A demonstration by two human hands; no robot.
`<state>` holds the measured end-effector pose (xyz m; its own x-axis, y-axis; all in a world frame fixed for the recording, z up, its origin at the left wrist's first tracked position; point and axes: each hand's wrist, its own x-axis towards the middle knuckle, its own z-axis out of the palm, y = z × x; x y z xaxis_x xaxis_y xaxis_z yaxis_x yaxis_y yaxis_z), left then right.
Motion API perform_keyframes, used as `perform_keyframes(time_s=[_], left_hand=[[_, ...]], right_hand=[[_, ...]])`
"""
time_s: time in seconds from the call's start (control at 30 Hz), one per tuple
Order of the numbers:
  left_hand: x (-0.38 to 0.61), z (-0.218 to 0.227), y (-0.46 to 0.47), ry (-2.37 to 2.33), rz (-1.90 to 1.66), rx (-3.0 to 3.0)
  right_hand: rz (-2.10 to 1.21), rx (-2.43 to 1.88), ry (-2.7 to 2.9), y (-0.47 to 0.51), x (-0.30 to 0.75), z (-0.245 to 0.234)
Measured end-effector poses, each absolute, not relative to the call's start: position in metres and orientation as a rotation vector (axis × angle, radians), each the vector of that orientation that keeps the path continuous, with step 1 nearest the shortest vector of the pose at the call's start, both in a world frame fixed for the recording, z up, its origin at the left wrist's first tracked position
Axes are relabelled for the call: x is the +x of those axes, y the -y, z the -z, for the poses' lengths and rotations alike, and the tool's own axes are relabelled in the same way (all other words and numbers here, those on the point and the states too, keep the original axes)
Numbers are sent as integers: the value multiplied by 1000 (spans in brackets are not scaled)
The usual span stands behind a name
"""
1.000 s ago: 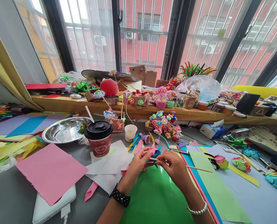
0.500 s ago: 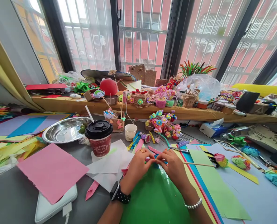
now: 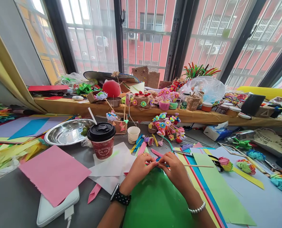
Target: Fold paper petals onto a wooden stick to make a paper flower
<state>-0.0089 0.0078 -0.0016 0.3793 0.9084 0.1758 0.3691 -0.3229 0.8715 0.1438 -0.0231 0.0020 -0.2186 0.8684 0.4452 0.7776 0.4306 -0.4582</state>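
Note:
Over the green glossy mat [image 3: 155,202], my two hands meet, fingertips nearly touching. My right hand [image 3: 175,167] is closed in a pinch round a thin wooden stick [image 3: 199,165], which points off to the right. The thumb and finger of my left hand [image 3: 141,169] press together at the stick's left end, largely hidden by the fingers. Small bits of blue and pink paper show by the fingertips; how they are joined to the stick I cannot tell. Just beyond lie pink paper strips [image 3: 142,148] and blue strips [image 3: 137,144].
On the left stand a lidded drink cup [image 3: 101,142], a metal plate [image 3: 62,134] and pink paper [image 3: 56,174] over a white power bank [image 3: 50,210]. A paper cup [image 3: 133,135] and yarn flowers [image 3: 167,125] stand behind. Coloured sheets [image 3: 223,186] and paper flowers [image 3: 245,166] lie right.
Both hands stay together and pinched. The wooden stick has shifted slightly left, and my right fingers have moved a little up and left. The whole view has tilted slightly.

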Motion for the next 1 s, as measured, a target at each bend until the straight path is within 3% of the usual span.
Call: perform_keyframes(time_s=[0.23,0.57,1.0], left_hand=[[-8,4,-8,-1185,-889,1910],[-11,4,-11,-1140,-975,1832],[-7,9,-9,-1154,-946,2004]], right_hand=[[-358,-1334,2070,23,151,-5],[-94,-1219,2072,20,150,0],[-326,-1530,1862,20,146,5]])
